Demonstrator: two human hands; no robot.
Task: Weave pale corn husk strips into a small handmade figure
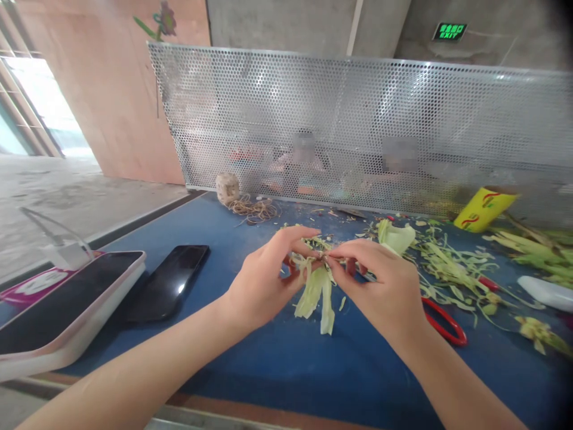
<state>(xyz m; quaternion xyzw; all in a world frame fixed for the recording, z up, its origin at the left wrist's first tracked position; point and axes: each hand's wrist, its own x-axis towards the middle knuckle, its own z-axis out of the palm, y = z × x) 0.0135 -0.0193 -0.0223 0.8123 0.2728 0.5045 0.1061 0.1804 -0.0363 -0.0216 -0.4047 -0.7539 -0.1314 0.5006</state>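
Observation:
My left hand (268, 275) and my right hand (380, 286) meet above the blue table (250, 352), fingertips pinched together on a small bundle of pale green leaf strips (317, 289). The strips hang down from the pinch and their lower ends touch the table. Red-handled scissors (443, 325) lie just right of my right hand, partly hidden behind it. A larger pale green leaf piece (396, 236) lies behind my right hand.
A black phone (168, 289) and a dark-topped white scale or tablet (58, 304) lie at left. Twine and rubber bands (250, 209) sit by the perforated metal screen (358, 125). Leaf scraps (452, 269), a yellow cup (481, 209) and people behind the screen are at right.

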